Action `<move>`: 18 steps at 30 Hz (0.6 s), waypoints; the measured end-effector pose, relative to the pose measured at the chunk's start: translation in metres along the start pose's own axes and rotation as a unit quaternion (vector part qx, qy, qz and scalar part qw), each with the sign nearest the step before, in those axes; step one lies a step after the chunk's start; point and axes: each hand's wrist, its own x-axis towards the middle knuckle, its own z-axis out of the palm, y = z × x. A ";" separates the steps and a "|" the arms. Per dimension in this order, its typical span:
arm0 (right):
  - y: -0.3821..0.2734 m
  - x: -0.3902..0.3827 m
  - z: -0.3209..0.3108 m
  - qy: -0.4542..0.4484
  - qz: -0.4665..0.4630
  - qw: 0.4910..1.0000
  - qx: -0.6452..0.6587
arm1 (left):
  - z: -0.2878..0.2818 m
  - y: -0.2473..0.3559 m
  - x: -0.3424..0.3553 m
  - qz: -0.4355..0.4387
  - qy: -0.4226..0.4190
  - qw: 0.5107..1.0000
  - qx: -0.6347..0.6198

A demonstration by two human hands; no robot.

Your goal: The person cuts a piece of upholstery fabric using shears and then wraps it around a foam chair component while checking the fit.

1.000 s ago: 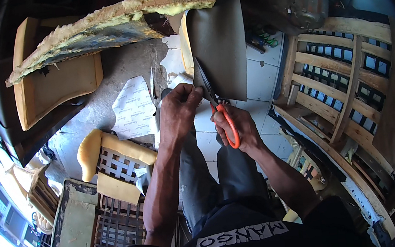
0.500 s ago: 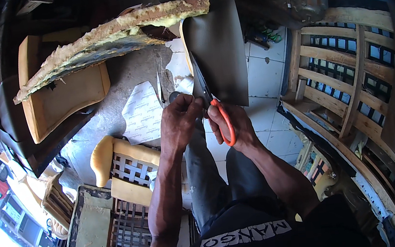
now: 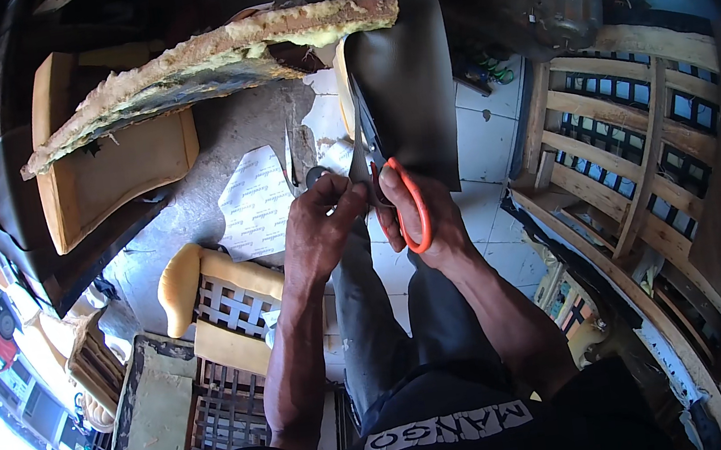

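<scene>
Right fingers (image 3: 391, 227) grip scissors (image 3: 374, 140), blades pointing away along the left edge of the dark sheet (image 3: 408, 98). Left fingers (image 3: 352, 203), just left, pinch a grey strip (image 3: 358, 165).

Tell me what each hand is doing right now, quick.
Left hand: closed, pinching a narrow grey strip beside the dark sheet.
Right hand: closed, holding orange-handled scissors.

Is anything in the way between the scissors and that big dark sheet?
Nothing visible is. The right hand holds the scissors, with their blades right at the left edge of the dark sheet.
</scene>
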 end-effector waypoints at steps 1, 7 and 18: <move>-0.004 -0.002 0.003 0.006 0.015 1.000 -0.011 | -0.002 -0.002 -0.002 0.013 -0.002 1.000 -0.005; -0.016 0.001 0.011 0.018 0.024 1.000 -0.004 | -0.008 -0.001 -0.007 0.017 -0.005 1.000 -0.025; -0.030 0.007 0.029 0.054 0.025 0.997 0.043 | -0.022 0.001 -0.012 0.021 -0.021 0.999 -0.042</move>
